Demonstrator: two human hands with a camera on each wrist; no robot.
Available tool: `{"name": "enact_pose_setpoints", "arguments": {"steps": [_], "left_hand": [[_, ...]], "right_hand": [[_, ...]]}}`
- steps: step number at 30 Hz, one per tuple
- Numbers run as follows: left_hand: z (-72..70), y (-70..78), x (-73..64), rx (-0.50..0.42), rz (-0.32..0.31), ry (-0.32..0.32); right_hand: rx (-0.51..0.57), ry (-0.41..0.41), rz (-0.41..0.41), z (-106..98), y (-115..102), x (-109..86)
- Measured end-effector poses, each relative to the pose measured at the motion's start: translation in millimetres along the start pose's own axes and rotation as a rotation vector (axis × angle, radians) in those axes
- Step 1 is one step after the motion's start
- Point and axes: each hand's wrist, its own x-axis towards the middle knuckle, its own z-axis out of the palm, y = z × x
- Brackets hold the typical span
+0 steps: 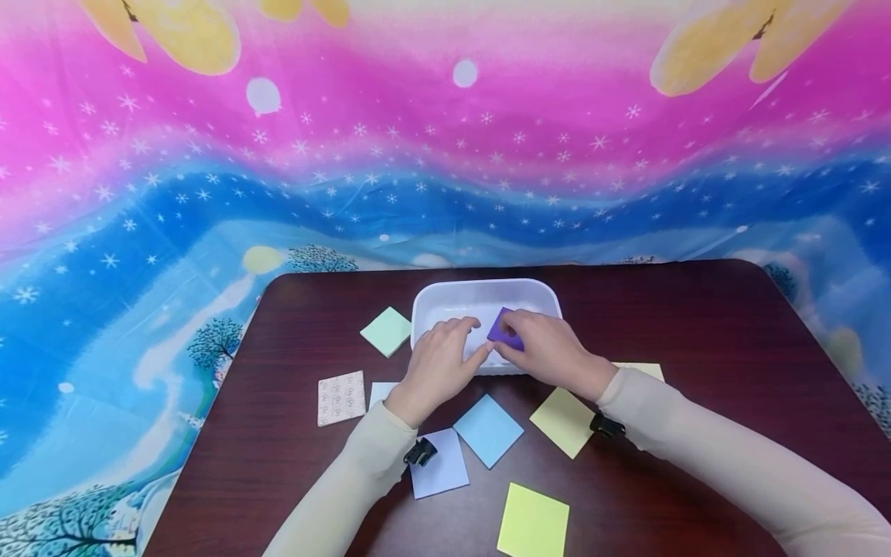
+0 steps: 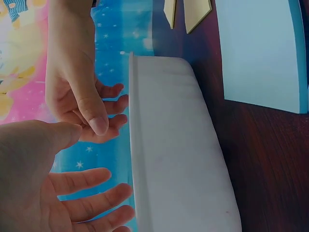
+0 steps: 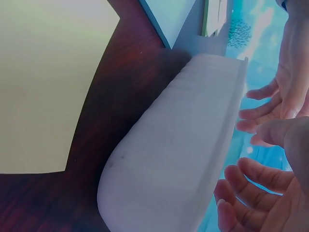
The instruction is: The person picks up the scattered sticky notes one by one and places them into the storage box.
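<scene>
A white plastic tray [image 1: 480,292] stands near the table's back edge, and both hands hover over its near side. A purple square pad of paper [image 1: 503,325] shows inside it, partly covered in the head view by my right hand [image 1: 546,344]. That hand's fingers are loosely bent, with nothing between them in the right wrist view. My left hand [image 1: 442,360] is beside it, thumb toward the right hand's fingertips, fingers spread and holding nothing in the left wrist view. Both wrist views show the tray's outer wall [image 2: 174,140] beside the fingers.
Square paper pads lie around the tray: mint green [image 1: 387,331], patterned [image 1: 341,398], light blue [image 1: 489,431], lavender [image 1: 445,472], pale yellow [image 1: 562,422] and bright yellow [image 1: 533,520]. Two more are partly hidden by the arms. A printed cloth [image 1: 445,155] hangs behind the dark table [image 1: 731,333].
</scene>
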Motion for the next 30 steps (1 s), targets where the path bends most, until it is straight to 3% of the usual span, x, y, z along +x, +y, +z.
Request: {"name": "enact_pose_setpoints", "arguments": {"steps": [19,30], "left_hand": [[-0.6,1.0,-17.0,0.022,0.009,-0.018],[-0.8,-0.5,-29.6,0.043,0.042,0.014]], "right_hand": [[-0.003,0.031,0.001,1,-9,-21.4],[0.014,0.041,-0.014,0,-15,-30.1]]}}
